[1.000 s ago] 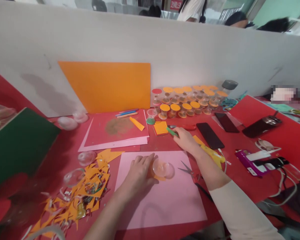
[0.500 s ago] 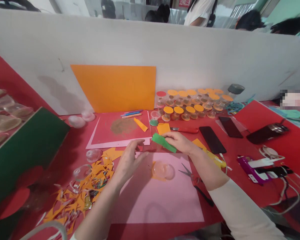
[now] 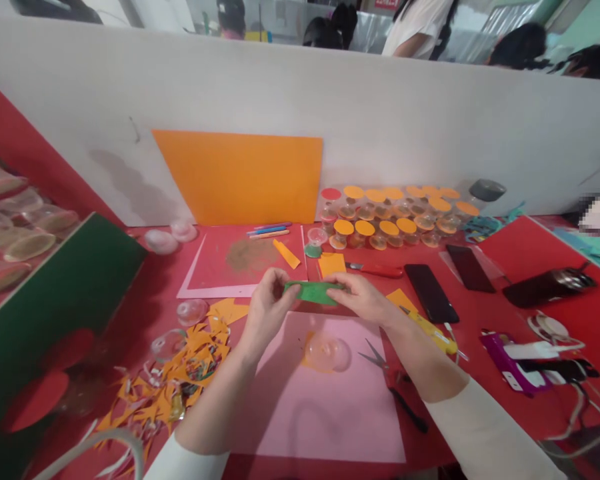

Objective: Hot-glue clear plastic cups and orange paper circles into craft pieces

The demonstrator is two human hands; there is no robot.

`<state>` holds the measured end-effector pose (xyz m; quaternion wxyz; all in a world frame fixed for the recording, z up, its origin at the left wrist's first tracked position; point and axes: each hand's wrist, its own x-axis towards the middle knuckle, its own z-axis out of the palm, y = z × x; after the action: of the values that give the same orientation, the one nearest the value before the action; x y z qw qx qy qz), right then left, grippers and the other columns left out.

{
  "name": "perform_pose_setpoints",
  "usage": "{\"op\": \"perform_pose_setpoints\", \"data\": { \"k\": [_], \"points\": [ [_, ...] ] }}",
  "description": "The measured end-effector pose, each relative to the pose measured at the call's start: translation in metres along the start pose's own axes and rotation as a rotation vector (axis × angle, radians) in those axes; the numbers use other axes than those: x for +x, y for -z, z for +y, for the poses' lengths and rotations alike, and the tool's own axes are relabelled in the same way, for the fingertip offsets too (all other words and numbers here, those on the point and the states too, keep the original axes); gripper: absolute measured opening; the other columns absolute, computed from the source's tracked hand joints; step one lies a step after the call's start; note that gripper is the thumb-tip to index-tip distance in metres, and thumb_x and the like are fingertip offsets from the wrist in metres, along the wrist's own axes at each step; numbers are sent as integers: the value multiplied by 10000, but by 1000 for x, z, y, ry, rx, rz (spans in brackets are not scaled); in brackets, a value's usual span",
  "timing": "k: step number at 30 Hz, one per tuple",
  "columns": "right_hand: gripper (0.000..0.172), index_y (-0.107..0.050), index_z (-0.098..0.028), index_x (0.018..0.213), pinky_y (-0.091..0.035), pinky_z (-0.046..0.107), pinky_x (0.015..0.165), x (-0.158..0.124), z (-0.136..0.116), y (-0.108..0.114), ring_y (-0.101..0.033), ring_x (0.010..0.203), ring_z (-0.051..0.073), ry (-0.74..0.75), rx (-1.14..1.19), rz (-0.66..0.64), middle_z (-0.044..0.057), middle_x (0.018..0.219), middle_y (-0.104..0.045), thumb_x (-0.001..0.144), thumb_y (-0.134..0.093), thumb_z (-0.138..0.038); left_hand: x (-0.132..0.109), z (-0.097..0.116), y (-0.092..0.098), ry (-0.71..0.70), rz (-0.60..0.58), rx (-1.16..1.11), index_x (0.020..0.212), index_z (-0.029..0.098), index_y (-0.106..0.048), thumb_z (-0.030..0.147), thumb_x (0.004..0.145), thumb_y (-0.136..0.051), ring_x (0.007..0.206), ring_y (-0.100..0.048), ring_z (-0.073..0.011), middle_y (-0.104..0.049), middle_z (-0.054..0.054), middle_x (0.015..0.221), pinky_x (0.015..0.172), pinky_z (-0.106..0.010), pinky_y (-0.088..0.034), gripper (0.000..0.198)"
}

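A strip of green paper (image 3: 314,293) is stretched level between my two hands, above the far edge of a pink sheet (image 3: 325,417). My left hand (image 3: 270,303) pinches its left end, thumb in front. Its right end is pinched by my right hand (image 3: 357,297). Below them, a clear plastic cup (image 3: 324,352) rests on an orange paper scrap (image 3: 307,359) on the pink sheet. Scissors (image 3: 387,373) with red and black handles lie with blades apart at the sheet's right edge.
Orange and clear offcuts (image 3: 190,367) are heaped at the left. Clear cups with orange discs (image 3: 365,228) stand in rows at the back. A red-handled cutter (image 3: 375,269), yellow glue gun (image 3: 433,330), phone (image 3: 431,293) and purple power strip (image 3: 513,367) lie rightward. An orange board (image 3: 245,177) leans on the wall.
My left hand has come up to the green paper and closed on its left end. The strip, earlier slanting from my right hand alone, is now held level by both. The view has shifted slightly.
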<state>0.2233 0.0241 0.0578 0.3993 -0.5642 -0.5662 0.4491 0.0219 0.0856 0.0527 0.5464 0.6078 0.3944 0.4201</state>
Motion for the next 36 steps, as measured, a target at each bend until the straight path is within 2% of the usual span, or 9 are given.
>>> {"op": "perform_pose_setpoints", "data": {
  "k": [4,8,12,15,20,25,29,32,36],
  "points": [
    [258,-675,-183,818,-492,274,668,2,0,-3,-617,689,164,-13,43,-55,-4,701,-656,864,-660,-437,-11,-2,-4,68,-66,-197,942,197,-628,388,740,-787,729,-624,-138,-674,13,832,680,-242,-507,320],
    [313,-694,-190,826,-531,315,741,9,-5,-13,-651,781,197,-23,94,-118,19,781,-694,831,-690,-503,-17,-8,-5,70,-208,-264,1054,187,-720,433,673,-886,950,-712,-235,-760,-79,1057,842,-323,-569,483],
    [418,-725,-178,984,-554,342,764,17,-8,-25,-660,799,203,-87,180,-152,40,864,-722,785,-721,-546,-16,-16,6,72,-304,-323,1109,174,-744,528,685,-882,915,-741,-255,-784,-100,1008,856,-359,-582,569],
    [400,-699,-177,950,-546,308,707,23,-8,-34,-636,718,171,-52,118,-178,19,800,-694,824,-670,-555,-14,-20,16,104,-287,-364,1085,167,-755,553,672,-885,830,-750,-250,-789,-85,905,830,-371,-585,580],
    [358,-661,-178,914,-557,309,741,39,-10,-46,-674,762,179,15,-63,-202,32,804,-702,932,-535,-513,-11,-18,34,153,-90,-428,1004,164,-753,522,584,-932,720,-725,-220,-778,-50,801,736,-343,-581,580],
    [156,-658,-196,1034,-540,360,900,64,-11,-42,-700,965,210,-22,-436,-106,72,1036,-738,972,-536,-273,3,-16,66,105,273,-294,931,155,-754,427,550,-912,739,-676,-178,-756,-35,807,704,-279,-537,495],
    [182,-642,-157,1120,-481,442,1001,84,-10,-39,-637,1171,304,-69,-794,-23,174,1202,-678,959,-557,-162,17,-23,90,62,523,-226,887,153,-742,383,579,-829,596,-574,-112,-693,7,703,578,-229,-462,394],
    [182,-636,-145,1127,-491,427,975,98,-8,-43,-628,1186,327,-87,-988,-31,211,1178,-675,972,-541,-144,29,-28,99,48,609,-187,959,154,-734,377,598,-787,632,-615,-130,-707,-1,738,633,-248,-505,428],
    [229,-606,-151,1181,-509,361,916,113,-5,-52,-675,1104,292,-89,-1138,-66,201,1077,-716,960,-556,-124,44,-28,103,17,621,13,1002,154,-725,402,694,-713,714,-686,-184,-741,-35,823,699,-299,-557,396]
  ]
}}
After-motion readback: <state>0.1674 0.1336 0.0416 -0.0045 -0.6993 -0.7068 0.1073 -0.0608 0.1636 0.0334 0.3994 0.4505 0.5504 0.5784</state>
